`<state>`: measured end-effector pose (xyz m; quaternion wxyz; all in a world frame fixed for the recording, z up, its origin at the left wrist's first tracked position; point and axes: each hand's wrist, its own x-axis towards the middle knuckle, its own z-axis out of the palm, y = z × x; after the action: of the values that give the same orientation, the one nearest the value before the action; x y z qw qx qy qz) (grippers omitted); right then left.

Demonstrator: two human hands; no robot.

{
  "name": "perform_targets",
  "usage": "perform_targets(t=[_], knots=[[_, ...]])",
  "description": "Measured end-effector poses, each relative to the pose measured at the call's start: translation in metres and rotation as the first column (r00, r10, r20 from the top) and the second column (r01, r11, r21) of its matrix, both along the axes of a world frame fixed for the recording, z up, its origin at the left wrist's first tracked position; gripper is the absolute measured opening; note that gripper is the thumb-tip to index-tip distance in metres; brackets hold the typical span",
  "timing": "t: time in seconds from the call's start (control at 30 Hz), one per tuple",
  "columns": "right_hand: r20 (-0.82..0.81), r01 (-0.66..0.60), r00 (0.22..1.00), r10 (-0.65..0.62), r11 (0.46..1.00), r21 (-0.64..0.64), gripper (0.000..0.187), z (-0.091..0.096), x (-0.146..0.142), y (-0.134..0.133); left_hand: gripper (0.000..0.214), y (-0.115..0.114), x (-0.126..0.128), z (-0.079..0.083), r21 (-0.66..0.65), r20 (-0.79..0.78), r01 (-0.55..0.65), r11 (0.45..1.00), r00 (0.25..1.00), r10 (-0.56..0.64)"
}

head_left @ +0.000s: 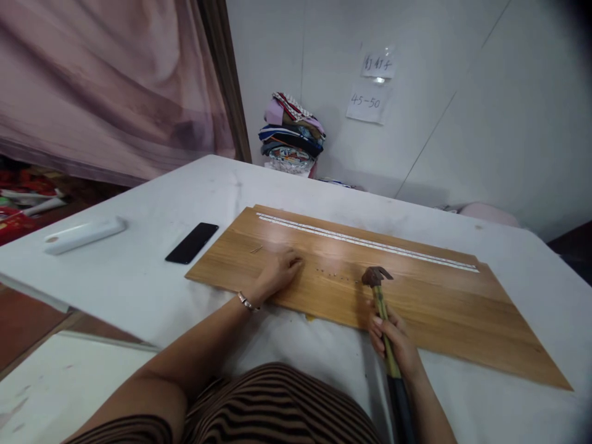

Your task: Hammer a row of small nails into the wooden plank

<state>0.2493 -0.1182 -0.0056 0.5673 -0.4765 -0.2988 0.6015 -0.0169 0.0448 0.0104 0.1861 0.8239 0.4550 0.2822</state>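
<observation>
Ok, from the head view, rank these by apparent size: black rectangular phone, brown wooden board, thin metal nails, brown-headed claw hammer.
1. Brown wooden board
2. Brown-headed claw hammer, partly covered by the right hand
3. Black rectangular phone
4. Thin metal nails

The hammer (pixel 380 301) has a rust-brown head (pixel 372 277) and a yellowish handle (pixel 393 365), black lower down; the board (pixel 444 311) is honey-brown with darker grain; the phone (pixel 192 243) is black; the table (pixel 139 296) white; the shirt (pixel 272 407) striped brown and black.
</observation>
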Motion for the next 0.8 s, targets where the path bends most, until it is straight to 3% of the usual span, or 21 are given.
perform_targets(t=[0.17,0.3,0.43,0.6,0.8], knots=[[0.009,-0.013,1.0,0.013,1.0,0.004,0.04,0.008,-0.002,0.002,0.02,0.007,-0.023,0.016,0.192,-0.094,-0.269,0.944,0.952,0.29],[0.008,-0.019,1.0,0.019,0.999,0.026,0.036,0.008,-0.003,0.003,0.031,0.015,-0.045,0.006,0.206,-0.222,-0.409,0.889,0.865,0.45],[-0.005,-0.011,1.0,0.012,0.999,0.05,0.037,0.005,-0.004,0.004,0.042,0.015,-0.052,-0.011,0.166,-0.346,-0.376,0.912,0.843,0.411],[-0.006,-0.016,1.0,0.016,0.998,0.058,0.037,0.009,-0.003,0.004,0.054,0.005,-0.042,-0.029,0.13,-0.336,-0.292,0.948,0.886,0.319],[-0.01,-0.008,1.0,0.009,0.997,0.079,0.033,0.007,-0.001,0.002,0.047,-0.004,-0.029,-0.023,0.057,-0.158,-0.192,0.98,0.967,0.199]])
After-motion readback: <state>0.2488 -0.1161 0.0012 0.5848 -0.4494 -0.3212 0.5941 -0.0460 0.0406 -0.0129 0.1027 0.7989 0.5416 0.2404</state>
